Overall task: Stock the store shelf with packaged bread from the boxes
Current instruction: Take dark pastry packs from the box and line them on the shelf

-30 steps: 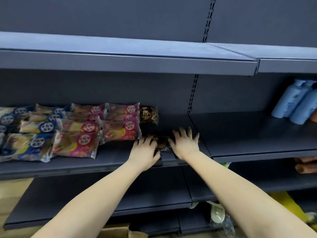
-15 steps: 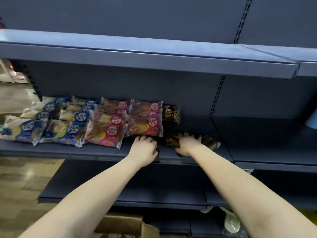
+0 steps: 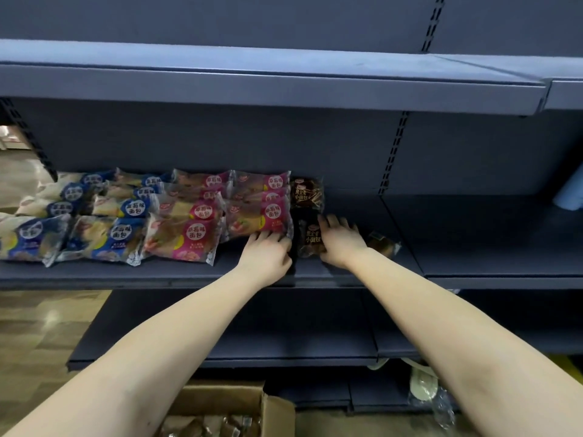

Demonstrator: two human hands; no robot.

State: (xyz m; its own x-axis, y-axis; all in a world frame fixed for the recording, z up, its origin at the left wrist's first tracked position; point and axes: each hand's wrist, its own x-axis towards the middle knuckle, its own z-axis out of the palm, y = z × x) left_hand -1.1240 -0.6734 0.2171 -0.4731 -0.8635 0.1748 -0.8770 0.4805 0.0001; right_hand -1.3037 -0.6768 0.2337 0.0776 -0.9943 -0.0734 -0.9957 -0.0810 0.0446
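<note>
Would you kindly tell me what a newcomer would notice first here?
The left hand and right hand flank a dark brown bread pack on the middle shelf. Left of them lie rows of pink packs and blue packs. An open cardboard box sits below.

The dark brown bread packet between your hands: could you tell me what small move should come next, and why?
Probably move the right hand over to the loose packet and bring it in. The dark brown packet already lies in front of the rear dark packet, beside the pink packets; the loose one lies askew, apart.
</note>
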